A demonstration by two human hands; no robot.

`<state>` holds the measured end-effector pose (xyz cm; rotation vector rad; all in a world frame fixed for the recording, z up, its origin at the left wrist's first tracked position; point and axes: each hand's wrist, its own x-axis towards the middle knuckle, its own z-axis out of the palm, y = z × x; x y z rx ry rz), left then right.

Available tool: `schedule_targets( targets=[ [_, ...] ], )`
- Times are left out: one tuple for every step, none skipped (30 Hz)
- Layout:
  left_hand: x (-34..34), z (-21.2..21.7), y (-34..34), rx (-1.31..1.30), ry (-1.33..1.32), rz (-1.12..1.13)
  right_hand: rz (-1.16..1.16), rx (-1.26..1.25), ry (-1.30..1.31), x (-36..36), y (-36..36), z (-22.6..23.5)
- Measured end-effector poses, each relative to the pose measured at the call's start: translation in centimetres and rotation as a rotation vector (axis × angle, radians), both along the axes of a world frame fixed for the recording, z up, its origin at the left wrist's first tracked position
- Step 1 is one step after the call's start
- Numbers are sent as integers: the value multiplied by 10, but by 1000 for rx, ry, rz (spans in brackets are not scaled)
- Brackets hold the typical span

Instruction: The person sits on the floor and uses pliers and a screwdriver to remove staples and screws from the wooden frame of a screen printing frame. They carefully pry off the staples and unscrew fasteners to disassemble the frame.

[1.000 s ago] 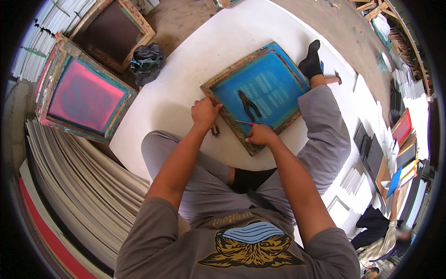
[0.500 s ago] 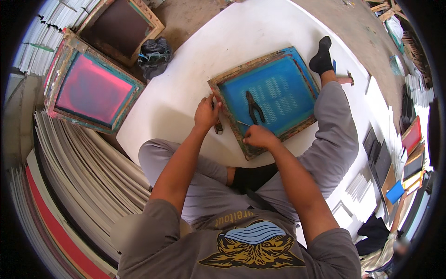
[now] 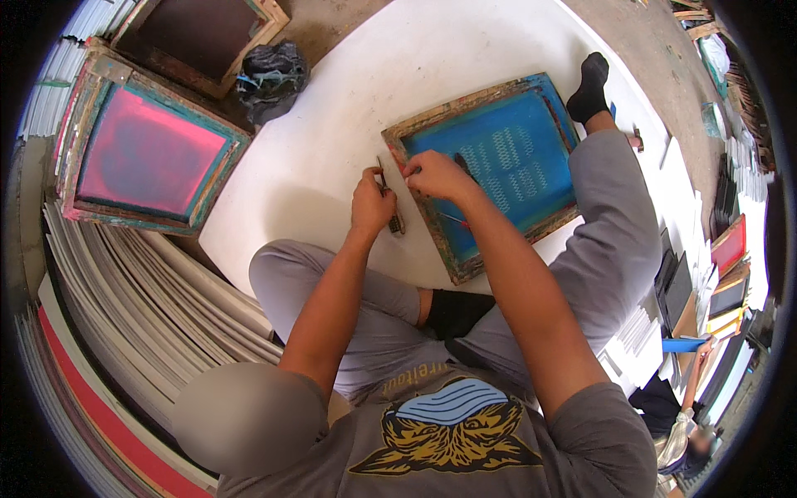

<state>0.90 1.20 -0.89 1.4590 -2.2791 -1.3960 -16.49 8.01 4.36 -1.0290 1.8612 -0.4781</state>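
Observation:
The screen-printing frame (image 3: 465,270), worn wood around blue mesh, lies tilted in front of my crossed legs. My left hand (image 3: 374,204) is closed around a utility knife (image 3: 397,222), just left of the frame; its thin tip points away from me. My right hand (image 3: 440,176) reaches over the frame's left side with its fingers pinched near the wooden edge. What they pinch, if anything, is too small to make out. A screwdriver (image 3: 455,220) with a red handle lies on the mesh below my right wrist. Pliers (image 3: 463,163) rest on the mesh, mostly hidden behind that hand.
Beneath the frame is a large white board (image 3: 332,108). At left stand a pink-meshed frame (image 3: 149,158), a dark one (image 3: 191,37) and a black plastic bag (image 3: 272,79). Stacked sheets (image 3: 158,290) fill the lower left. Another person (image 3: 682,440) is at the lower right.
My right hand has left the screwdriver on the mesh and moved up and left to the frame's edge, covering most of the pliers. The knife in my left hand now shows its tip.

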Motion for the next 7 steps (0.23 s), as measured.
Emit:
schedule_targets(
  targets=[
    [4, 3, -4, 101, 68, 60, 31, 64, -30, 8, -10, 9],
    [7, 3, -6, 171, 140, 151, 64, 129, -59, 16, -18, 19],
    [2, 2, -11, 231, 226, 240, 95, 185, -74, 19, -25, 28],
    [2, 1, -14, 291, 314, 328, 93, 105, -4, 26, -25, 24],
    [6, -4, -14, 336, 353, 395, 91, 24, 66, 36, -20, 13],
    [8, -9, -17, 436, 388, 427, 98, -65, 143, 40, -21, 13],
    [13, -12, -19, 535, 423, 457, 173, -47, 179, 41, -18, 14]
  ],
)
